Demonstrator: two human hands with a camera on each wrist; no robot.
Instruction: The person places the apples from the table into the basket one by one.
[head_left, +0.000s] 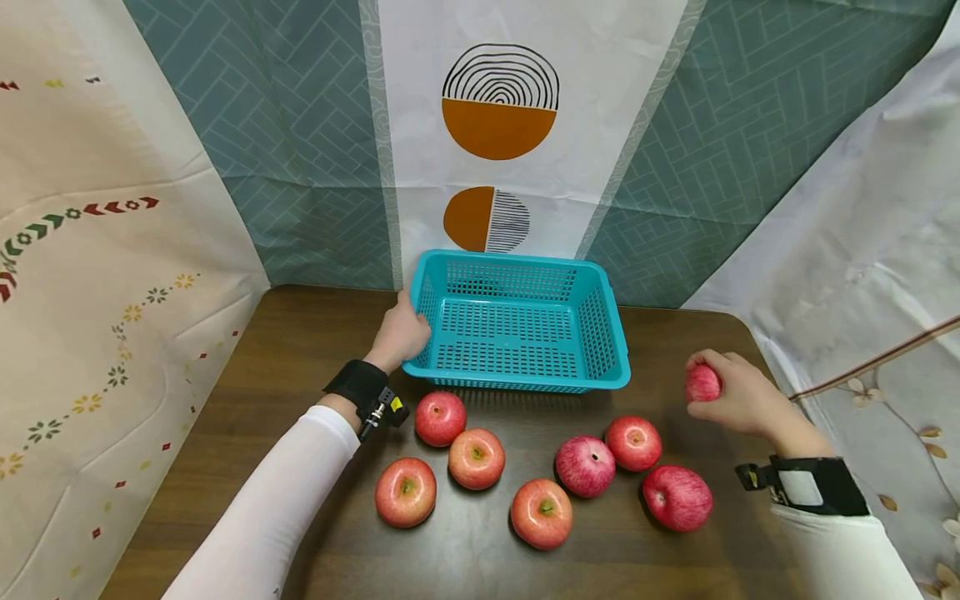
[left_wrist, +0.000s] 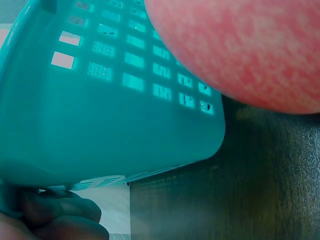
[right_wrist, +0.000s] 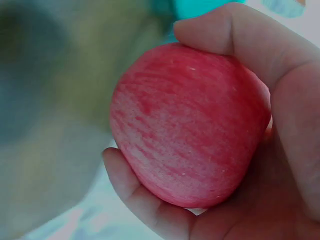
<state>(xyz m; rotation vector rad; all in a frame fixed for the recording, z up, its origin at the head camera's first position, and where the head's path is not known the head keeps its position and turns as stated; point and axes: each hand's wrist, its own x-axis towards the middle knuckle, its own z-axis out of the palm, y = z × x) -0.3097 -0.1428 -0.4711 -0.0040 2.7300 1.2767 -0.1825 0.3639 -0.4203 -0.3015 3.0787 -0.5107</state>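
Grips basket (head_left: 506,322) in curled left hand (head_left: 400,335), apple (right_wrist: 190,125) to its right in curled right hand (head_left: 738,395), with seven apples (head_left: 585,467) before basket.

The basket (head_left: 517,381) looks to be made of smooth plastic with a soft shine, and the apples (head_left: 405,493) have smooth skin which is slightly glossy. The bench (head_left: 322,321) has the look of polished wood. The wall covering (head_left: 300,142) seems creased matt cloth, and the sleeve (head_left: 262,500) is smooth cloth.
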